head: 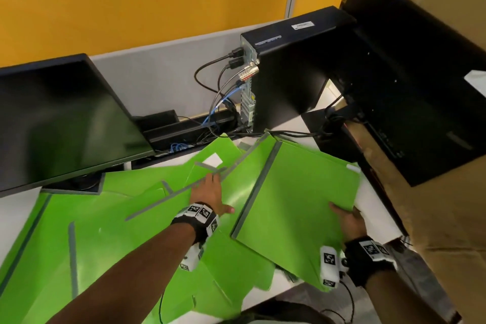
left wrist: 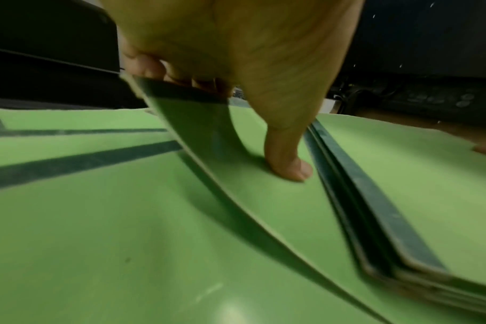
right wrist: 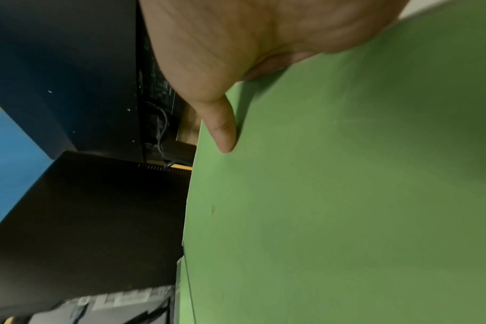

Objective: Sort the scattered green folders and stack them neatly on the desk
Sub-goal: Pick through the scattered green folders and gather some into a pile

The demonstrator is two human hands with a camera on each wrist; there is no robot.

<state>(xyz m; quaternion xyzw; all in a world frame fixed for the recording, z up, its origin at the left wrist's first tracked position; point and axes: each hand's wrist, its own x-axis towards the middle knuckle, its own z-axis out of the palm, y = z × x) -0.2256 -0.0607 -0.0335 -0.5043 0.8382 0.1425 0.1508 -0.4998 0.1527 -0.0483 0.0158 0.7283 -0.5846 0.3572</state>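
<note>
Several green folders [head: 86, 239] with grey spines lie scattered over the white desk [head: 15, 216]. My left hand [head: 218, 192] reaches into the middle of the pile and grips one folder [left wrist: 203, 131] by its dark spine edge. Its fingers [left wrist: 153, 65] curl over that edge and the thumb [left wrist: 289, 166] presses on the green face, so the folder bends upward. My right hand [head: 347, 218] holds a stack of folders [head: 297, 197] by the right edge, tilted up off the pile. Its thumb [right wrist: 222, 131] lies on the top cover [right wrist: 347, 197]; the other fingers are hidden underneath.
A black monitor [head: 60, 118] stands at the left over the pile's far edge. A black computer tower [head: 289, 73] with cables [head: 218, 102] sits behind the folders. The back of another monitor [head: 407, 87] and a cardboard box [head: 447, 218] crowd the right side.
</note>
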